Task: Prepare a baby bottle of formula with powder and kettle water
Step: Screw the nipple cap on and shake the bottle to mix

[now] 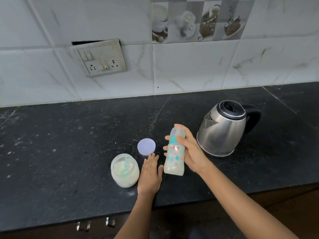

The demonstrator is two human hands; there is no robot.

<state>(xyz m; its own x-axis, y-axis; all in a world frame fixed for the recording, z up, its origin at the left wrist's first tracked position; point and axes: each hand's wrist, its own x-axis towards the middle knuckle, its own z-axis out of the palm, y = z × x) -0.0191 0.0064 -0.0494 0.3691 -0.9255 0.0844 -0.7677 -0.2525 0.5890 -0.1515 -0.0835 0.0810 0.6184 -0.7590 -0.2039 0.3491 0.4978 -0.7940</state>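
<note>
My right hand [189,150] grips a baby bottle [174,159] around its teal collar and upper body, holding it slightly tilted over the black counter [69,152]. The bottle has its cap on and holds milky white liquid. My left hand [150,175] lies flat on the counter, fingers apart, between the bottle and an open jar of formula powder [125,170]. A pale green scoop [126,167] stands in the powder. The jar's lilac lid [146,146] lies on the counter just beyond my left fingertips. A steel kettle [224,127] with a black lid and handle stands to the right of the bottle.
A tiled wall runs behind the counter, with a switch and socket plate [100,57] at the upper left. Cabinet handles [96,225] show below the counter's front edge. Powder specks dot the counter surface.
</note>
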